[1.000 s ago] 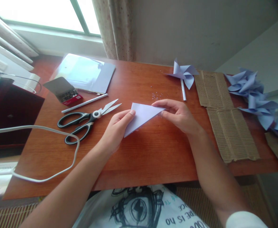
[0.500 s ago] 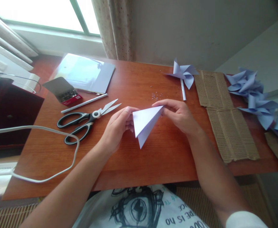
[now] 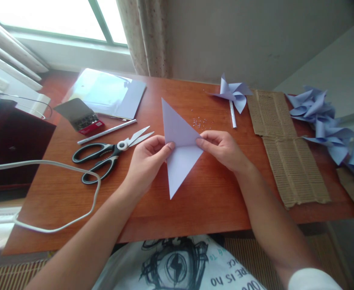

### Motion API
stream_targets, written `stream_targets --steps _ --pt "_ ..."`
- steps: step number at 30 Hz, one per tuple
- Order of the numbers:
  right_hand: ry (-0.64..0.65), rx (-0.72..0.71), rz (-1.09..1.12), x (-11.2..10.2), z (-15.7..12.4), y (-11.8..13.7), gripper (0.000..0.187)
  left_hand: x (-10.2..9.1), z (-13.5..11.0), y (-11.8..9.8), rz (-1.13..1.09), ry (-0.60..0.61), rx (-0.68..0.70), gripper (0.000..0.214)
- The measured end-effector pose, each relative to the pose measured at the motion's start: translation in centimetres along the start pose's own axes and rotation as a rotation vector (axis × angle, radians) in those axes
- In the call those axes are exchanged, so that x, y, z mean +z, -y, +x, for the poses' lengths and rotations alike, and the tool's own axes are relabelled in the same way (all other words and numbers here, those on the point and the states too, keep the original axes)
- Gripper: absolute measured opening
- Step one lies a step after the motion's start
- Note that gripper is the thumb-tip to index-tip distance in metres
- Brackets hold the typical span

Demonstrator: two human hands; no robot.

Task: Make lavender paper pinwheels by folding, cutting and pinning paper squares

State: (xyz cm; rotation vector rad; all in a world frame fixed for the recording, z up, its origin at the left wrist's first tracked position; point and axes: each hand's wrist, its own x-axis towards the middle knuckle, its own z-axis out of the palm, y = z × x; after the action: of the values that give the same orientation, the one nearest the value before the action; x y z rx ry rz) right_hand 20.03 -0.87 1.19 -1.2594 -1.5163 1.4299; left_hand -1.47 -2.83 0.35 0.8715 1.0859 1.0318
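A small red box with its grey lid open stands at the left of a table, holding many small metal pieces. Behind it, a clear plastic sleeve lies flat with pale purple sheets in it. A white label mark on the box is too small to read. The person's white shirt carries a black drawing and lettering, upside down from this view; "IS NO" can be made out.

The table is reddish-brown wood, set by a bright window, a patterned curtain and a grey wall.

Near the table's middle, both hands hold a creased lavender paper, its points up and down, the crease running across. The left hand pinches its left edge between thumb and fingers; the right hand pinches the right corner likewise.

Left of the paper lie open scissors and a white stick. Beyond the right hand are a paper pinwheel on a stick, brown cardboard and a cluster of more pinwheels.
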Motion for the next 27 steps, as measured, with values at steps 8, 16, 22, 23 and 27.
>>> stream_targets --steps 8,16,22,23,27 --pt "0.082 0.065 0.050 -0.16 -0.22 0.28 0.032 -0.06 -0.05 -0.07 -0.043 -0.003 0.006 0.019" --pt "0.098 0.102 0.085 -0.04 -0.24 0.31 0.031 -0.13 0.03 0.02 -0.046 0.001 0.024 0.018" --pt "0.091 0.058 0.066 -0.27 -0.24 0.22 0.030 -0.08 -0.03 -0.11 -0.046 -0.005 0.004 0.017" --pt "0.089 0.042 0.060 -0.34 -0.23 0.19 0.032 -0.08 -0.04 -0.13 -0.043 -0.006 0.002 0.017" --pt "0.099 -0.019 0.068 -0.54 -0.18 -0.01 0.037 -0.07 -0.08 -0.21 -0.041 -0.005 -0.006 0.017"
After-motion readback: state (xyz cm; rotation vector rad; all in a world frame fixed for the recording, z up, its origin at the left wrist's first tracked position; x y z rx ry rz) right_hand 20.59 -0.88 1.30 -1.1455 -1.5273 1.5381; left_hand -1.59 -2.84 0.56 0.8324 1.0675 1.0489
